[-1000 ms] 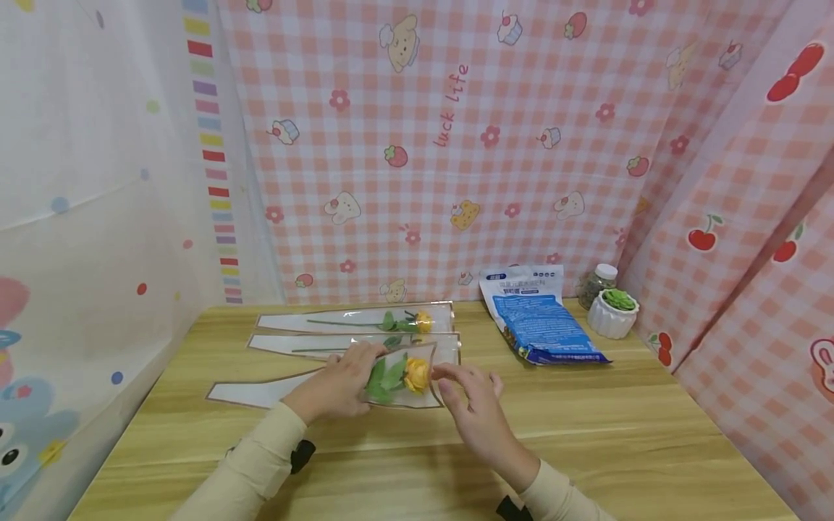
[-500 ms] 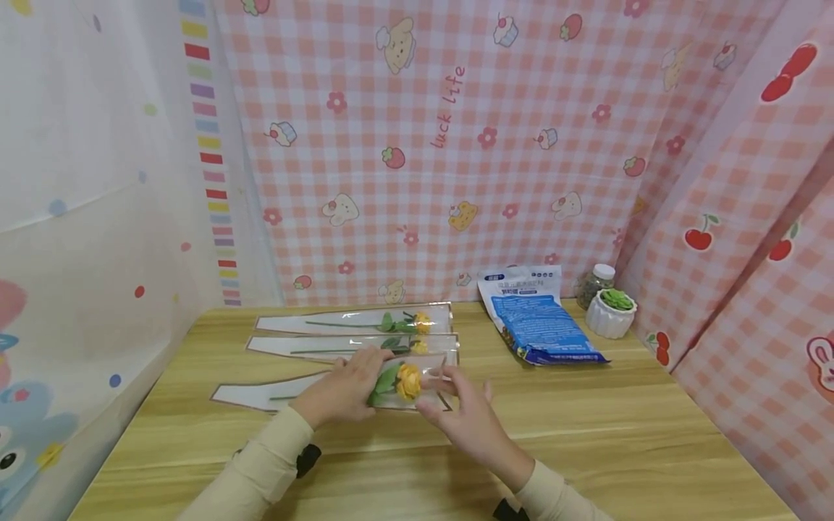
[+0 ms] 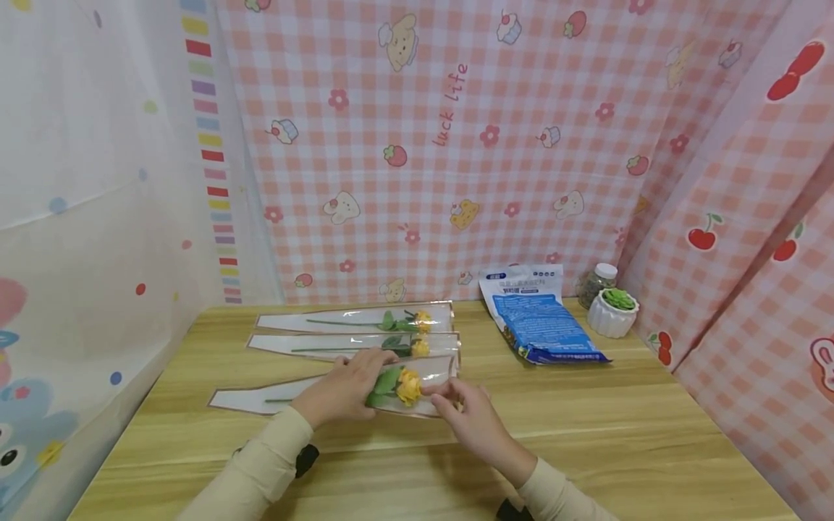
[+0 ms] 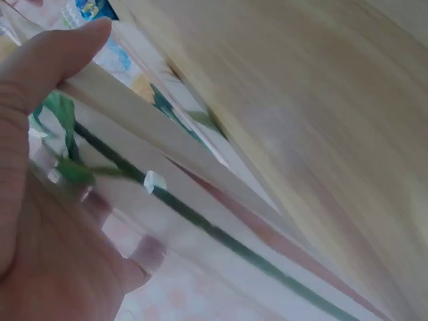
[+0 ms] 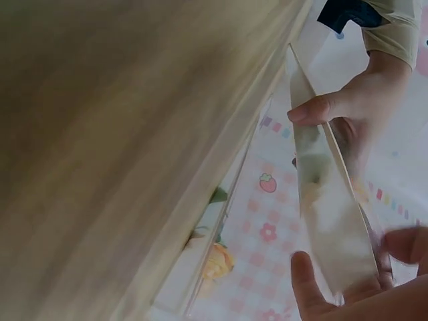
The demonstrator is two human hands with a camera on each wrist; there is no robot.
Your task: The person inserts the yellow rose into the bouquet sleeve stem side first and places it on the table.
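Observation:
In the head view my left hand (image 3: 345, 387) grips a long tapered flower sleeve (image 3: 241, 399), clear in front with a white back and brown edging. Inside it lies a yellow artificial rose (image 3: 409, 387) with green leaves; its green stem (image 4: 200, 221) shows in the left wrist view. The left thumb is on one face and the fingers are on the other. My right hand (image 3: 478, 420) holds the sleeve's wide end, thumb (image 5: 304, 271) and fingers around it, the index fingertip beside the bloom. The right wrist view shows the sleeve tilted, edge-on.
Behind lie two more sleeved roses, a far one (image 3: 352, 318) and a nearer one (image 3: 352, 346). At the back right are a blue and white bag (image 3: 541, 318), a lidded jar (image 3: 596, 282) and a white pot (image 3: 612, 322) with a green succulent. Patterned cloths enclose the wooden table (image 3: 586, 449).
The rose has moved slightly left and down, farther from the sleeve's wide end. My right hand has shifted a little left and lower; my left hand keeps its grip.

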